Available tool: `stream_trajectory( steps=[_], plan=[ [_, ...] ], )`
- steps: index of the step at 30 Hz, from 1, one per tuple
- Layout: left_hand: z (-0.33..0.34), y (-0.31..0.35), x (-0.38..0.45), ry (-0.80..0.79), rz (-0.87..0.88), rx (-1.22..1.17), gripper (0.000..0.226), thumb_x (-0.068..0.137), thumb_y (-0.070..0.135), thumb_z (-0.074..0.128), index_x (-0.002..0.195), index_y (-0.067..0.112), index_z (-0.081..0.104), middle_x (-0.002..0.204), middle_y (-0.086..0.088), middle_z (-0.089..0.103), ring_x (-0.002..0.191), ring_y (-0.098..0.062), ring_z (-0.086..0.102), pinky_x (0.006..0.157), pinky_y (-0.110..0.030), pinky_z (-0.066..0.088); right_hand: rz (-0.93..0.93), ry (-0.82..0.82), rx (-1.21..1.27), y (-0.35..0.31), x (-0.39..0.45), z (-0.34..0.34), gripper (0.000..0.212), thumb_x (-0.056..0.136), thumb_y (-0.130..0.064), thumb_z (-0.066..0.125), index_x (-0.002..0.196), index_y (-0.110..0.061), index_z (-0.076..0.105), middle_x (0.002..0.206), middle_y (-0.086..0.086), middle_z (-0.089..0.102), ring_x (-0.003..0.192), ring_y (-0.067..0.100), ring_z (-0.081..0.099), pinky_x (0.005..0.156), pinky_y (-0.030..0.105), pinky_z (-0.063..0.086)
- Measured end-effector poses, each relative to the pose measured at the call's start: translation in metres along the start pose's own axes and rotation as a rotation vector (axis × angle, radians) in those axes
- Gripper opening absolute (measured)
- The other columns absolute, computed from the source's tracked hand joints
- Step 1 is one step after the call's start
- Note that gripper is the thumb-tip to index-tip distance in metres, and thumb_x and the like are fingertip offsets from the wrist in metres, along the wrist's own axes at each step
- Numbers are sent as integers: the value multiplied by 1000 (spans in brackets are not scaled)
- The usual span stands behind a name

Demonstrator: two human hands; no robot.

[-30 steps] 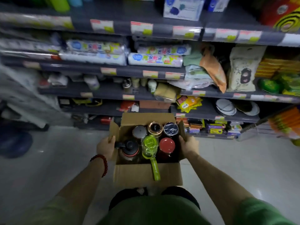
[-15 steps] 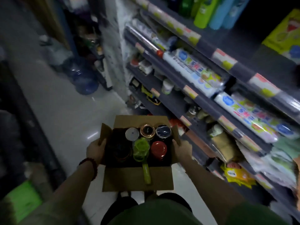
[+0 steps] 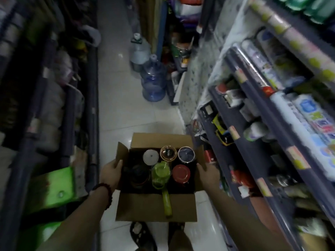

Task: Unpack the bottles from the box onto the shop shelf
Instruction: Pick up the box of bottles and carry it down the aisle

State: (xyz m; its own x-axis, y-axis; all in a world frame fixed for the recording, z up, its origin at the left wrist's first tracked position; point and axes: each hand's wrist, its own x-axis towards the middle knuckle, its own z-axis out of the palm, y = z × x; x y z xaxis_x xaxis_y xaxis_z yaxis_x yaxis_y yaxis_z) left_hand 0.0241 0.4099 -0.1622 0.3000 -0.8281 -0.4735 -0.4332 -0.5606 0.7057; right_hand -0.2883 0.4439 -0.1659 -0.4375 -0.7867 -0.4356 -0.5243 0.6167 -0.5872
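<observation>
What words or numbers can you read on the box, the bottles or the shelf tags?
None can be read.
Brown cardboard box: no print visible.
Bottle lids, such as the round red lid: no lettering visible.
Pale price tags on the grey shelf edge: blurred.
White and blue packets: print too blurred.

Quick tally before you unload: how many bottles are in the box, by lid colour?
White lid: 1
Gold-rimmed lid: 1
Dark blue lid: 1
Black lid: 1
Green lid: 1
Red lid: 1
Total: 6 bottles in the box.
</observation>
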Motion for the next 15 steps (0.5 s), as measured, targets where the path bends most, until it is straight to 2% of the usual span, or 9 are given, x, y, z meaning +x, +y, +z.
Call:
stream_trajectory(
  steps=[3, 5, 7, 9, 11, 15],
  plan=[
    [14, -28, 33, 45, -48, 28, 29, 98, 27, 46, 110, 5, 62, 96, -10, 62, 90, -29, 59, 73, -32, 44, -41, -32, -38, -1, 36, 35, 29, 96, -27, 54, 91, -3, 68, 81, 11, 62, 85, 32, 63, 66, 29, 38],
    [28, -52, 58, 70, -56, 32, 25, 98, 27, 46, 99, 7, 62, 85, -7, 59, 84, -29, 58, 65, -30, 41, -95, -55, -63, 5, 65, 66, 26, 95, -26, 55, 84, -6, 68, 73, 7, 58, 74, 28, 59, 62, 31, 38],
    [48, -81, 87, 95, -83, 12, 22, 97, 25, 48, 89, 9, 60, 77, -5, 57, 82, -31, 60, 61, -30, 40, -110, -77, -67, 19, 98, 100, 26, 94, -25, 57, 86, -5, 70, 73, 8, 61, 73, 26, 60, 61, 29, 37],
    [68, -111, 116, 122, -80, 12, 20, 97, 26, 49, 87, 13, 60, 77, -5, 58, 80, -29, 59, 65, -32, 45, -129, -81, -71, 33, 131, 136, 25, 93, -26, 57, 89, -4, 71, 75, 8, 63, 77, 28, 64, 62, 28, 38],
    [89, -140, 149, 154, -71, 40, 20, 97, 28, 49, 87, 14, 59, 81, -7, 59, 80, -27, 57, 70, -34, 46, -158, -83, -70, 48, 163, 172, 24, 93, -25, 58, 88, -4, 70, 75, 8, 62, 73, 25, 60, 63, 28, 39],
    [134, -199, 214, 177, -83, -11, 21, 97, 31, 48, 85, 18, 59, 85, -8, 64, 83, -29, 61, 78, -39, 52, -193, -85, -11, 81, 220, 241, 32, 93, -22, 57, 61, -20, 56, 61, -4, 56, 64, 20, 56, 59, 31, 43]
  ],
)
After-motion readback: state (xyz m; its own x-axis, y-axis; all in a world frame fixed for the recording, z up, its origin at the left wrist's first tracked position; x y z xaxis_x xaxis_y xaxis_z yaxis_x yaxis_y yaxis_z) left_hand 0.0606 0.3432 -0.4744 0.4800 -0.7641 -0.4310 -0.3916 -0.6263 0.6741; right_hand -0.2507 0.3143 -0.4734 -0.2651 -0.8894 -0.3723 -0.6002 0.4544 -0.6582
